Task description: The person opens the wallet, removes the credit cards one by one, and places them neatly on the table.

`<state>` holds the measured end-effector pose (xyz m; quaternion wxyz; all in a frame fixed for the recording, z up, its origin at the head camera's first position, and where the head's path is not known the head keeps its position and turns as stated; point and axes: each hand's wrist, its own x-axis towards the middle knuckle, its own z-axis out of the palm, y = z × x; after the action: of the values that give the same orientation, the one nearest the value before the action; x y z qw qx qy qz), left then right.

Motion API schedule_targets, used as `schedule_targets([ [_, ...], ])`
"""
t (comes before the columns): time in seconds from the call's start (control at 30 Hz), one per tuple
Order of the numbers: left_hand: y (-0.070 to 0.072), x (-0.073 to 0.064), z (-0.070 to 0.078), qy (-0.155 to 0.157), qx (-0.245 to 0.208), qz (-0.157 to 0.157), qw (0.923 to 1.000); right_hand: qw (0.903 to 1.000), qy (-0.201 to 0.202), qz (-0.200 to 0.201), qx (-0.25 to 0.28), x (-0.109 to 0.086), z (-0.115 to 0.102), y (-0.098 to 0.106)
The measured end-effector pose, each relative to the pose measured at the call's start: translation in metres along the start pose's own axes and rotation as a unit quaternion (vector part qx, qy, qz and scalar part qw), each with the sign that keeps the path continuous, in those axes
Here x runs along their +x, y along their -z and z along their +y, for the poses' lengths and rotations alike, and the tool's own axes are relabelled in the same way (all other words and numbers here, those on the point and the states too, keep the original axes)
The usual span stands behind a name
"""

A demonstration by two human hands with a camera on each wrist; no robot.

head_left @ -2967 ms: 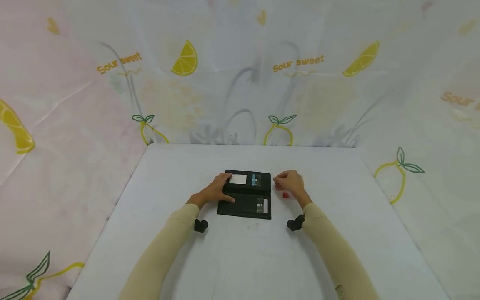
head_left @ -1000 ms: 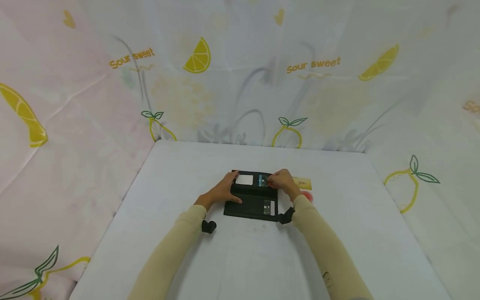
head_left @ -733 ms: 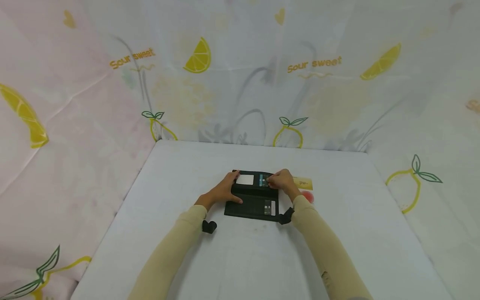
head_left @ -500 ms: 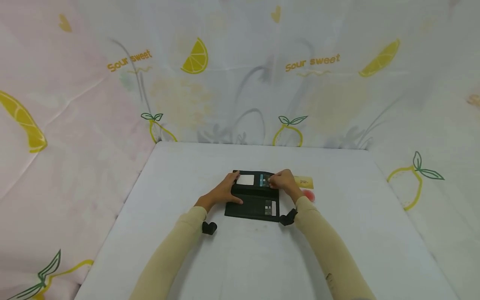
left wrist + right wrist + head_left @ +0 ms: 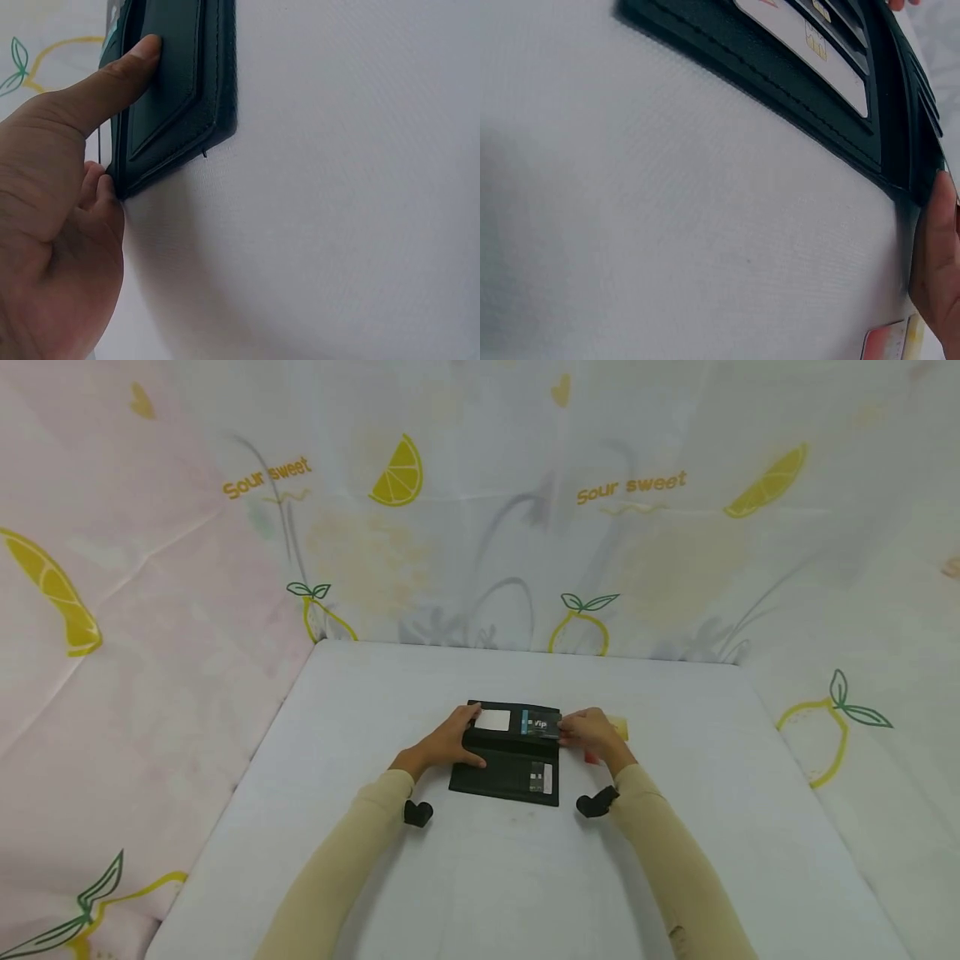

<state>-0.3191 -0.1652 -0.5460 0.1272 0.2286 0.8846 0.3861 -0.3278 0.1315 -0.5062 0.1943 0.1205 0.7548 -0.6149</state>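
A dark wallet lies unfolded on the table, a white card in its upper half. My left hand holds the wallet at its left side; in the left wrist view the thumb presses on the leather while other fingers are at the edge. At the wallet's right edge, my right hand pinches the end of a dark card lettered "Vip", which extends from the upper slot. Its fingertips are only partly visible in the right wrist view, beside the wallet.
A yellow card and a red-and-white card lie on the table, partly covered by my right hand. More cards fill slots in the wallet's lower half. Patterned cloth walls surround the white table.
My right hand has moved right from over the upper slot, drawing the dark card along so its lettering shows. My left hand stays on the wallet.
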Motion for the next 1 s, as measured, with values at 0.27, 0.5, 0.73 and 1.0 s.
schedule_targets([
  [0.27,-0.002,0.000,0.000,0.007,0.011,-0.007,0.9999,0.9995,0.000,0.025,0.017,0.002,0.004,-0.002],
  [0.5,-0.002,0.003,0.001,0.002,0.005,-0.005,1.0000,0.9985,0.021,0.046,-0.022,-0.004,0.008,0.020],
  [0.73,-0.001,-0.001,0.000,0.000,0.007,-0.002,1.0000,0.9961,0.052,0.070,0.007,-0.015,0.012,0.061],
  [1.0,0.000,-0.001,-0.004,-0.008,0.008,-0.003,0.9999,0.9897,0.076,0.120,0.017,-0.025,0.022,0.106],
])
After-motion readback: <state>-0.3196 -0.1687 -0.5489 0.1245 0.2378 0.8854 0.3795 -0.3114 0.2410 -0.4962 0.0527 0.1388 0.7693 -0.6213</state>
